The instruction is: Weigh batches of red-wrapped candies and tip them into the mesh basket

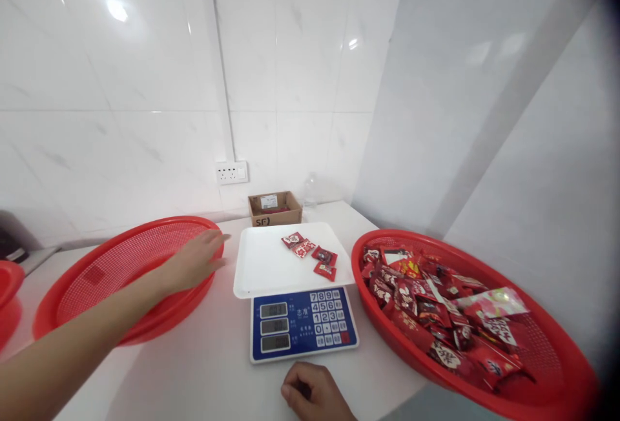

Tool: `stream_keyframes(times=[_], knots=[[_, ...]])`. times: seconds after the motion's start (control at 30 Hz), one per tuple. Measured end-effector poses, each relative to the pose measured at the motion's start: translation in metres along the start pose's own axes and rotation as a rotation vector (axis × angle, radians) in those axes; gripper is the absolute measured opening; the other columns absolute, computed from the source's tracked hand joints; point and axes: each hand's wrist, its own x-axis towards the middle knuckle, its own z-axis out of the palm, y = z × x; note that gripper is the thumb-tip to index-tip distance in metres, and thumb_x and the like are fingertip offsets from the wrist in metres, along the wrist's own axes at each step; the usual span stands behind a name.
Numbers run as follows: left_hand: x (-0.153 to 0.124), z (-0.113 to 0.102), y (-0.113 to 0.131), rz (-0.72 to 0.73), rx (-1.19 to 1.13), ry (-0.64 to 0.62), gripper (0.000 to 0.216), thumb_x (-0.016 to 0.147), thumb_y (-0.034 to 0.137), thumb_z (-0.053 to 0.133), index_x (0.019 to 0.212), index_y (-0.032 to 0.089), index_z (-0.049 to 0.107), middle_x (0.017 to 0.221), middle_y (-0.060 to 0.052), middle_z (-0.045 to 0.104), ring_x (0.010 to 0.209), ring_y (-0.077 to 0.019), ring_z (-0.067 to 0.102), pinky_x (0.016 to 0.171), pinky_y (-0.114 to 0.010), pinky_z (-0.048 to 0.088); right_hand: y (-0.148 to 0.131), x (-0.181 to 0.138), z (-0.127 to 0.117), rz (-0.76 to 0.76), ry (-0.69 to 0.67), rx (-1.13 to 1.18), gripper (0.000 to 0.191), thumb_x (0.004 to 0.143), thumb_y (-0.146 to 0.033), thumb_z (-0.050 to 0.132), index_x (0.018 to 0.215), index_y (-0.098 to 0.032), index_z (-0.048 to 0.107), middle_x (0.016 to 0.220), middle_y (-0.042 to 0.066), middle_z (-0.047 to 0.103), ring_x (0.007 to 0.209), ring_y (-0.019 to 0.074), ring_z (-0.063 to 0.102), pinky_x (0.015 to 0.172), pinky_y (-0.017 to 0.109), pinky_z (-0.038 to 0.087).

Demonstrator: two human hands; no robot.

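Observation:
My left hand (201, 256) reaches over the right rim of a red mesh basket (116, 256), fingers stretched out and thumb apart, holding nothing visible. Low in the middle, my right hand (317, 392) is curled closed just in front of a blue-and-white digital scale (304, 325); I see nothing in it. On the scale's white tray (264, 259) lie several small wrapped packets, among them a red packet (325, 270) and a red-and-white flowered packet (304, 248). To the right, a large red basket (564, 369) holds many red packets (438, 311).
Behind the scale is a small cardboard box (276, 216), with a clear plastic bottle (311, 188) beside it. Another red basket edge (8, 282) shows at far left. A socket panel (232, 172) is on the tiled wall. The white table (194, 376) ends at lower right.

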Motion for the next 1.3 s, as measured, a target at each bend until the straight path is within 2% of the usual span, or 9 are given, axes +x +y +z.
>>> stream_keyframes(times=[0.13,0.23,0.37,0.53,0.73,0.93,1.0,1.13,1.3], knots=[[0.052,0.024,0.066,0.250,-0.100,-0.080,0.052,0.089,0.040,0.037,0.136,0.019,0.032,0.145,-0.012,0.030,0.132,-0.0246,0.029,0.105,-0.038,0.030,0.003,0.000,0.003,0.008,0.017,-0.007,0.011,0.070,-0.021,0.055,0.062,-0.015,0.060,0.057,-0.002,0.051,0.057,0.0101,0.045,0.052,0.019,0.033],[0.092,0.046,0.106,0.336,-0.104,-0.087,0.047,0.089,0.037,0.043,0.133,0.021,0.037,0.140,-0.011,0.038,0.129,-0.0227,0.034,0.103,-0.037,0.033,0.009,0.000,0.006,0.029,0.043,-0.012,0.010,0.069,-0.021,0.057,0.061,-0.015,0.060,0.054,-0.004,0.048,0.053,0.0090,0.041,0.050,0.019,0.032],[0.126,0.069,0.139,0.350,-0.075,-0.094,0.038,0.086,0.034,0.053,0.120,0.017,0.049,0.124,-0.010,0.051,0.106,-0.0229,0.053,0.087,-0.045,0.045,0.018,0.001,0.008,0.041,0.068,-0.028,0.012,0.070,-0.025,0.058,0.063,-0.016,0.063,0.055,-0.003,0.048,0.053,0.0091,0.042,0.051,0.019,0.033],[0.137,0.081,0.142,0.315,-0.050,-0.092,0.032,0.087,0.032,0.052,0.115,0.016,0.052,0.116,-0.008,0.055,0.097,-0.0196,0.057,0.081,-0.041,0.049,0.017,0.001,0.006,0.040,0.051,0.019,0.012,0.070,-0.025,0.058,0.065,-0.016,0.063,0.055,-0.003,0.047,0.054,0.0094,0.043,0.050,0.019,0.033],[0.131,0.078,0.129,0.295,-0.086,0.035,0.032,0.087,0.032,0.052,0.114,0.017,0.052,0.116,-0.008,0.055,0.097,-0.0196,0.057,0.081,-0.041,0.049,0.004,0.001,0.002,0.041,0.046,0.082,0.012,0.068,-0.023,0.056,0.061,-0.014,0.060,0.054,-0.004,0.045,0.053,0.0088,0.039,0.050,0.020,0.030],[0.117,0.073,0.160,0.465,-0.146,0.061,0.028,0.093,0.028,0.037,0.113,0.022,0.055,0.123,-0.007,0.051,0.106,-0.0167,0.053,0.091,-0.034,0.043,0.004,0.001,0.003,0.050,0.048,0.090,0.011,0.067,-0.023,0.055,0.061,-0.014,0.059,0.054,-0.003,0.045,0.053,0.0091,0.039,0.050,0.020,0.029],[0.112,0.075,0.171,0.514,-0.136,0.027,0.032,0.092,0.035,0.035,0.115,0.025,0.055,0.127,-0.008,0.048,0.110,-0.0189,0.051,0.092,-0.033,0.042,0.004,0.001,0.003,0.052,0.045,0.095,0.012,0.068,-0.023,0.055,0.061,-0.014,0.058,0.054,-0.004,0.044,0.053,0.0088,0.039,0.049,0.020,0.028],[0.106,0.079,0.181,0.549,-0.085,-0.019,0.054,0.082,0.061,0.038,0.121,0.027,0.049,0.124,-0.011,0.049,0.110,-0.0295,0.049,0.088,-0.044,0.042,0.006,0.001,0.003,0.050,0.038,0.083,0.010,0.068,-0.022,0.055,0.062,-0.014,0.059,0.053,-0.005,0.043,0.052,0.0083,0.038,0.049,0.020,0.028],[0.106,0.076,0.181,0.516,-0.035,-0.029,0.059,0.077,0.068,0.036,0.114,0.024,0.052,0.110,-0.013,0.054,0.102,-0.0323,0.051,0.079,-0.047,0.044,0.008,0.002,0.003,0.058,0.032,0.067,0.010,0.069,-0.021,0.056,0.063,-0.014,0.060,0.054,-0.005,0.044,0.052,0.0081,0.039,0.049,0.019,0.029]])
